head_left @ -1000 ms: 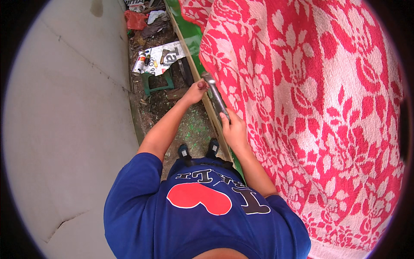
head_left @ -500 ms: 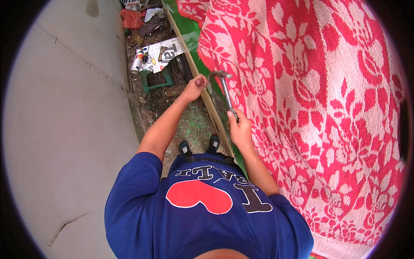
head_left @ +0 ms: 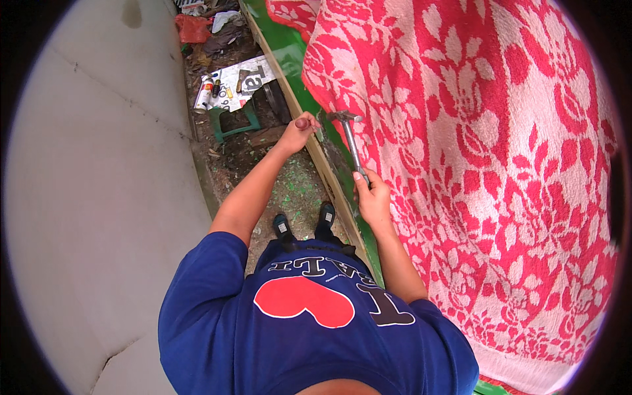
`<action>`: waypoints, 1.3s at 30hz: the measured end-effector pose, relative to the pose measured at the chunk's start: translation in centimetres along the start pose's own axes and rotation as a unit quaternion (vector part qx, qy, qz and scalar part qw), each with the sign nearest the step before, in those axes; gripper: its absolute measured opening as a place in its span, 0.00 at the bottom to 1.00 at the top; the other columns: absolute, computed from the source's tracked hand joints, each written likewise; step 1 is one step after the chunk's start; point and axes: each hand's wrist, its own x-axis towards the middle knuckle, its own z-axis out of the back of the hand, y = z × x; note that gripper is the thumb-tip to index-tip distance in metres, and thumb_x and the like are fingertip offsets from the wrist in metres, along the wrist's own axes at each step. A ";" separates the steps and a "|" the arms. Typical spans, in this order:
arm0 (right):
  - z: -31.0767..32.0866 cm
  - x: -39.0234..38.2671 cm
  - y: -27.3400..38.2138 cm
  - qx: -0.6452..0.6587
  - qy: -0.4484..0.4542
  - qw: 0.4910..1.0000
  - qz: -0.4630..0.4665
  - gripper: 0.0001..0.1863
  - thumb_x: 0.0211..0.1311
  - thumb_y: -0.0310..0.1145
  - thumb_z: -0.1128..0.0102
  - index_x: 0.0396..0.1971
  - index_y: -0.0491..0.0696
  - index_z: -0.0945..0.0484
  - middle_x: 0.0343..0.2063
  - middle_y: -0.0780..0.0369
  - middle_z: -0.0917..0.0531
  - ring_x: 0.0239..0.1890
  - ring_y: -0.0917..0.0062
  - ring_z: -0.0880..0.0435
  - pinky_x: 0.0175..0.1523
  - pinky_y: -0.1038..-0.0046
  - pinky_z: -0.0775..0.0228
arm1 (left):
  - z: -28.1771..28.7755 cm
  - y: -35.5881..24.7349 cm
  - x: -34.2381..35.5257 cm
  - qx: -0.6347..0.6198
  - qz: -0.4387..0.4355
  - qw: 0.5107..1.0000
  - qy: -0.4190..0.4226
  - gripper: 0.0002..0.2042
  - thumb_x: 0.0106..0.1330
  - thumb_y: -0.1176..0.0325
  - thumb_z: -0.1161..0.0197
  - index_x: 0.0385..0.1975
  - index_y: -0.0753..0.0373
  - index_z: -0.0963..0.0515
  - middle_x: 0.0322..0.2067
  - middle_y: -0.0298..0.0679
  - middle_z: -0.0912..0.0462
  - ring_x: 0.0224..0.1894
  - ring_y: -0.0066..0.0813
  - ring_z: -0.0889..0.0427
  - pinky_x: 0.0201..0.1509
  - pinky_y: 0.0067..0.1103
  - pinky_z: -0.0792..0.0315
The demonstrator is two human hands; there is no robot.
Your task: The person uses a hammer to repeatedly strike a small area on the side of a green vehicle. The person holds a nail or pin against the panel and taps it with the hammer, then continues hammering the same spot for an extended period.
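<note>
My right hand (head_left: 374, 201) is wrapped round the dark grip of a metal claw hammer (head_left: 353, 146). The hammer's head is at the far end, just right of my left hand and over the edge of a red and white floral towel cloth (head_left: 461, 151). Closed in a fist, my left hand (head_left: 296, 133) holds a tool with a round brown handle (head_left: 302, 123), whose butt end faces up. Its shaft is mostly hidden, so I cannot tell its kind. That fist is at a pale wooden edge (head_left: 317, 155) bordering a green surface (head_left: 284, 43).
A pale wall (head_left: 112, 197) runs along the left. Ahead on the littered ground stands a green stool (head_left: 236, 125), beside a printed sheet (head_left: 253, 82) with a spray can (head_left: 205, 93) and small items. A red plastic bag (head_left: 191, 28) lies farther off.
The hammer has moved slightly right, and its head has turned away from my left fist. My right hand has shifted right with it. My left hand stays nearly in place.
</note>
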 end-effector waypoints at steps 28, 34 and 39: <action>-1.4 0.3 2.7 -0.152 -0.004 0.966 0.211 0.16 0.68 0.37 0.44 0.45 0.39 0.21 0.31 0.45 0.17 0.34 0.51 0.16 0.38 0.58 0.26 | -0.7 -0.7 0.3 0.115 -0.051 0.992 -0.018 0.03 0.68 0.75 0.47 0.38 0.62 0.28 0.37 0.35 0.20 0.43 0.25 0.22 0.52 0.27 0.29; -1.0 0.6 3.9 -0.180 0.001 0.974 0.139 0.14 0.67 0.36 0.43 0.43 0.40 0.22 0.31 0.45 0.18 0.34 0.50 0.17 0.38 0.57 0.26 | -1.1 -1.2 0.8 0.098 -0.031 0.995 -0.019 0.05 0.66 0.78 0.46 0.39 0.62 0.29 0.34 0.36 0.23 0.42 0.26 0.23 0.51 0.27 0.30; -0.9 0.9 3.8 -0.175 -0.002 0.966 0.191 0.14 0.67 0.36 0.43 0.42 0.40 0.22 0.31 0.46 0.18 0.34 0.49 0.17 0.38 0.57 0.26 | -0.4 0.6 1.3 0.099 -0.004 0.995 -0.007 0.11 0.64 0.82 0.47 0.44 0.62 0.26 0.42 0.36 0.21 0.48 0.25 0.24 0.53 0.26 0.30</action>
